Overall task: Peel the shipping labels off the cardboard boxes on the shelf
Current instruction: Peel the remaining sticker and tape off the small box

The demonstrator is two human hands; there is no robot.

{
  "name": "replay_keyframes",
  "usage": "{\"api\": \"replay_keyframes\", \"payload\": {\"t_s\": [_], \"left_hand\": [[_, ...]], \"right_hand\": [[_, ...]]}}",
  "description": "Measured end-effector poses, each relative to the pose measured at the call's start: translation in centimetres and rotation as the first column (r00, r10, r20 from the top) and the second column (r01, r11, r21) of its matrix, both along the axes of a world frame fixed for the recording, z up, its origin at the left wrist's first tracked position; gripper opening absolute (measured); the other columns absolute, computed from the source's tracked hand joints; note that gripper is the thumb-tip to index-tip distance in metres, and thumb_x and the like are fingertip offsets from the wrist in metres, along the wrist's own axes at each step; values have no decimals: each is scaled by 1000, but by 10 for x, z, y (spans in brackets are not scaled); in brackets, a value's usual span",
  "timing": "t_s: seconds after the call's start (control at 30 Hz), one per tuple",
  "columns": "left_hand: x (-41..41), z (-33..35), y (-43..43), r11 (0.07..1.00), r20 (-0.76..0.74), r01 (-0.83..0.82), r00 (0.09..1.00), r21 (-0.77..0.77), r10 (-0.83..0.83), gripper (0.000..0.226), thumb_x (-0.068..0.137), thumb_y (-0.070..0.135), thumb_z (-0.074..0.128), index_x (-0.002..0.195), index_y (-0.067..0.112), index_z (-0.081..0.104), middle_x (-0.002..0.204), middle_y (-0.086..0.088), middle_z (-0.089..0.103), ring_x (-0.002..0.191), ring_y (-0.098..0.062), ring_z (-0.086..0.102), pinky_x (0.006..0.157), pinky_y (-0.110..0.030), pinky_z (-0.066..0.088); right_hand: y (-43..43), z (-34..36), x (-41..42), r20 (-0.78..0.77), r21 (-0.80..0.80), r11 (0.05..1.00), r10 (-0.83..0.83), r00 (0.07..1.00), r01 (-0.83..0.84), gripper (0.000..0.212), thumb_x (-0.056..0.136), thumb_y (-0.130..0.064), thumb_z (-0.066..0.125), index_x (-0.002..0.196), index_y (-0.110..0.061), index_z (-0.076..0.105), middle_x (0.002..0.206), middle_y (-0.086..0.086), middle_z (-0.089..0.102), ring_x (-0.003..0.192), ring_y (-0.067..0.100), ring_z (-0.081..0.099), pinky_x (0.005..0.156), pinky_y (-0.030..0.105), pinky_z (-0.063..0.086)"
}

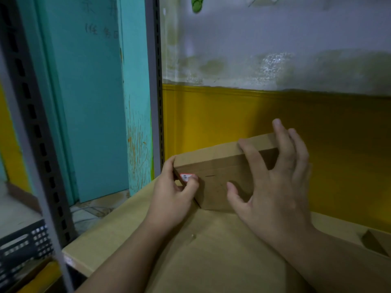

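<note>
A flat brown cardboard box (218, 163) stands on its long edge on the wooden shelf board (203, 254), near the yellow wall. A small red-and-white label (186, 177) sticks to the box's front face at its left end. My left hand (172, 197) grips the box's left corner, with its thumb on the label's right edge. My right hand (275, 185) is spread over the box's right part; its index fingertip touches the top edge and its thumb points at the front face.
A second cardboard box corner (375, 242) shows at the right edge. Grey perforated shelf uprights (155, 92) stand behind the box and at the left (40, 144). A black plastic crate (23, 248) sits low at the left.
</note>
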State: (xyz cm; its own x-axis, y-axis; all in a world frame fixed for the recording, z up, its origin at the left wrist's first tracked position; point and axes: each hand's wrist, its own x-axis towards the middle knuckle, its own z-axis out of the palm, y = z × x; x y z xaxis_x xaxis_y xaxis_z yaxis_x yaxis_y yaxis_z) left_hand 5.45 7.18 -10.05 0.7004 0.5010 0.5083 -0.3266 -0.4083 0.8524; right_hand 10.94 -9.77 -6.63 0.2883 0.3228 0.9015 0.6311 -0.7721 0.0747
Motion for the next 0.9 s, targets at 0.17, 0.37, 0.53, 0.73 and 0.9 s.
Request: {"api": "replay_keyframes", "payload": {"t_s": [0.17, 0.37, 0.53, 0.73, 0.9], "left_hand": [[1, -2, -1, 1000, -10, -14, 1000, -5, 14, 50, 93, 12, 59, 139, 16, 40, 108, 18, 57, 92, 23, 53, 71, -1, 45], [0, 0, -1, 1000, 17, -5, 1000, -25, 5, 34, 93, 4, 58, 119, 25, 50, 96, 20, 62, 88, 18, 58, 66, -4, 46], [-3, 2, -5, 999, 16, 35, 999, -22, -35, 37, 93, 12, 61, 122, 28, 46, 100, 23, 60, 88, 22, 56, 65, -1, 45], [-2, 1, -3, 999, 0, 32, 999, -22, -32, 38, 90, 14, 65, 121, 30, 49, 102, 21, 63, 92, 17, 58, 68, -3, 47], [1, -2, -1, 999, 32, 25, 999, -45, -23, 37, 88, 14, 66, 118, 32, 54, 104, 18, 68, 98, 6, 63, 78, -15, 53]], "right_hand": [[5, 0, -2, 70, -23, 999, -33, 997, 35, 72, 69, -59, 65, 130, -23, 54, 151, 13, 16, 136, 46, 18, 100, 62, 30], [2, 1, 0, 161, -33, 998, -44, 986, 50, 59, 73, -44, 68, 126, -23, 54, 148, 14, 20, 132, 44, 22, 95, 60, 33], [-1, 3, -1, 135, -15, 998, -63, 989, 65, 59, 71, -43, 70, 125, -24, 54, 149, 14, 20, 133, 44, 22, 96, 59, 31], [-2, 4, 2, 115, -23, 999, -47, 992, 49, 59, 72, -44, 67, 126, -24, 54, 149, 14, 20, 134, 43, 21, 99, 58, 29], [-3, 3, 2, 116, -20, 999, -47, 992, 49, 59, 72, -45, 66, 126, -24, 53, 149, 14, 20, 134, 43, 21, 98, 59, 30]]}}
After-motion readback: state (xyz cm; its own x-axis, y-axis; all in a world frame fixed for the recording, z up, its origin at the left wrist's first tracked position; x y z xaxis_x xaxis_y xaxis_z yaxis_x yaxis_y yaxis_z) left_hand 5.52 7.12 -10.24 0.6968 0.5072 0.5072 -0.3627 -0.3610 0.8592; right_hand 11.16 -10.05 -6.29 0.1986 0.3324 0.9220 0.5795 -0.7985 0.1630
